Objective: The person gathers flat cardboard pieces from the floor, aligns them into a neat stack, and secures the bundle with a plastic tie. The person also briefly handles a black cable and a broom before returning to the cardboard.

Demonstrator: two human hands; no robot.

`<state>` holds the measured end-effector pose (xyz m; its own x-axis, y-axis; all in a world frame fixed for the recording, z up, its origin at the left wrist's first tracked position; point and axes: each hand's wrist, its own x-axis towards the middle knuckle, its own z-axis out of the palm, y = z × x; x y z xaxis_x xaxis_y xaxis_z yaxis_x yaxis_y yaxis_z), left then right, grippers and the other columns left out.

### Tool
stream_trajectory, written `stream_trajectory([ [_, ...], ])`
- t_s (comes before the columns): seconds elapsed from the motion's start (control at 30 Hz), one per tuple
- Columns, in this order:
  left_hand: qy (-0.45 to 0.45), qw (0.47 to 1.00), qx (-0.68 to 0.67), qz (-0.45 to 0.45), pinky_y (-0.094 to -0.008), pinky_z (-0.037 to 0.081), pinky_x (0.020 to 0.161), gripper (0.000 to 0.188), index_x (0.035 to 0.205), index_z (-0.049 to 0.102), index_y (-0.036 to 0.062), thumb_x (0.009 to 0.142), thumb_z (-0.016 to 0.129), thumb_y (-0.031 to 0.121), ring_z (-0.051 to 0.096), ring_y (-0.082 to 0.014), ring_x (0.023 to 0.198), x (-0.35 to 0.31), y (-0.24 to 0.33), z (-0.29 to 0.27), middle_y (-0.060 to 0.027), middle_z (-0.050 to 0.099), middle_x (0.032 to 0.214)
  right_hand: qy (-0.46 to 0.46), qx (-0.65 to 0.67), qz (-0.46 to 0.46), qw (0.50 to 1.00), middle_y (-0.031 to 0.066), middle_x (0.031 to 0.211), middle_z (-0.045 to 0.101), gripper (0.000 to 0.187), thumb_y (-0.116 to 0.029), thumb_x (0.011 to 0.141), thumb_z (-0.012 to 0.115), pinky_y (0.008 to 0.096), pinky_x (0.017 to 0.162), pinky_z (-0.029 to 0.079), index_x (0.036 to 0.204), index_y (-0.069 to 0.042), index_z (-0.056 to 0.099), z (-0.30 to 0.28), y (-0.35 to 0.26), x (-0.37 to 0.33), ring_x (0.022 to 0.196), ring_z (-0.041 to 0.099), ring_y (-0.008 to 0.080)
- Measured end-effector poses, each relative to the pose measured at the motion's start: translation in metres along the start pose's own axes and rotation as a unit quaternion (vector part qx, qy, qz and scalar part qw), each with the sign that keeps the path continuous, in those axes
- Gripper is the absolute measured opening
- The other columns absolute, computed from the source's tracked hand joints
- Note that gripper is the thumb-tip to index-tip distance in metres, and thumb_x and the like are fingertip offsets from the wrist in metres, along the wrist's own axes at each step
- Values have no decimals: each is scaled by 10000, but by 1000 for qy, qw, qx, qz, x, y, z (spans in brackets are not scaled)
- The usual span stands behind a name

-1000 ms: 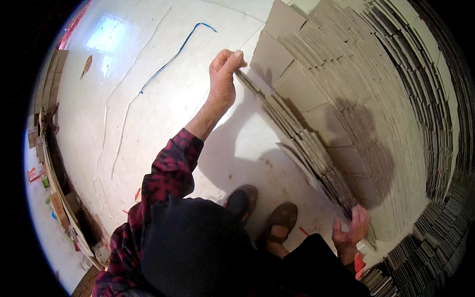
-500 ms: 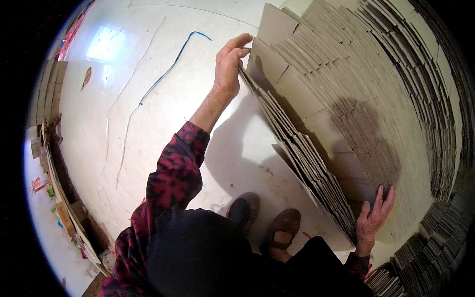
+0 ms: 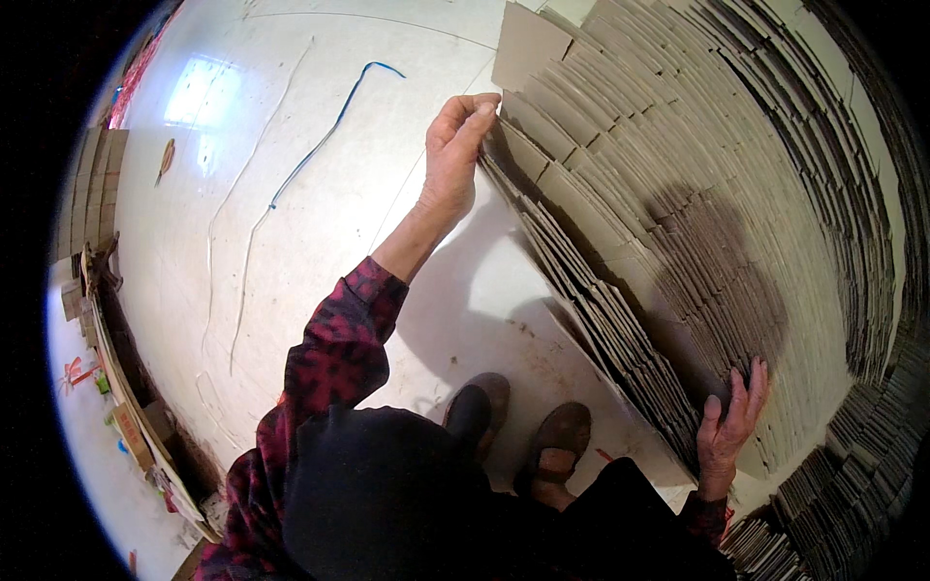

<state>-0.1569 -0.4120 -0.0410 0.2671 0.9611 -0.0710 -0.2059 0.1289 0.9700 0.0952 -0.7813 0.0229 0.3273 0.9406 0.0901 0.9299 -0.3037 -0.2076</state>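
A long row of flattened cardboard sheets [image 3: 620, 126] stands on edge, fanning from the top middle down to the right. Nearer to me leans a thinner bundle of cardboard sheets [image 3: 610, 320], with a dark gap between it and the row. My left hand [image 3: 455, 145] is closed at the far upper corner of the cardboard, its thumb and fingers pinching the edge. At the near end my right hand [image 3: 733, 423] has its fingers apart and its fingertips against the row's edges. It appears to touch the cardboard without gripping it.
Blue and white strapping [image 3: 274, 201] lies on the pale floor [image 3: 329, 194]. More stacked cardboard stands along the right [image 3: 872, 242] and lower right [image 3: 843, 484]. My shoes [image 3: 562, 436] are beside the thin bundle. Boxes [image 3: 92, 189] stand at the far left.
My left hand has come slightly down and its fingers have closed on the cardboard corner. The gap behind the thin bundle has narrowed. My right hand has barely moved.
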Motion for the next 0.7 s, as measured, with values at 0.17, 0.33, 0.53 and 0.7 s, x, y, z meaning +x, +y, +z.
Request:
stream_trajectory([
  [0.17, -17, 1000, -1, 12, -194, 359, 647, 205, 948, 566, 47, 893, 564, 245, 423, -41, 709, 3, -5, -7, -3, 597, 914, -13, -9, -32, 999, 219, 1366, 395, 405, -324, 952, 438, 566, 1057, 236, 1193, -4, 495, -2, 1, -4, 1282, 353, 406],
  [0.33, -20, 999, -32, 33, -213, 388, 675, 176, 944, 545, 63, 903, 560, 233, 429, -57, 695, 1, -8, -12, -36, 602, 959, 4, 13, -54, 998, 228, 1313, 434, 401, -311, 947, 450, 551, 1028, 292, 1190, 4, 495, 1, -1, -10, 1231, 405, 403],
  [0.53, -19, 1000, -1, -10, -232, 358, 648, 189, 793, 506, 84, 885, 582, 231, 428, -75, 678, -1, -1, -3, -3, 533, 756, 14, 52, -11, 998, 227, 1240, 472, 429, -291, 939, 469, 484, 952, 379, 1218, 33, 493, -4, 6, -15, 1122, 471, 394],
  [0.7, 43, 999, -30, 3, -228, 344, 571, 83, 775, 488, 54, 729, 544, 15, 403, -86, 599, 11, -5, 15, 3, 451, 657, 10, -55, 45, 997, 240, 1311, 416, 421, -249, 938, 466, 465, 1005, 316, 1233, 50, 491, -7, 13, 24, 1205, 399, 396],
])
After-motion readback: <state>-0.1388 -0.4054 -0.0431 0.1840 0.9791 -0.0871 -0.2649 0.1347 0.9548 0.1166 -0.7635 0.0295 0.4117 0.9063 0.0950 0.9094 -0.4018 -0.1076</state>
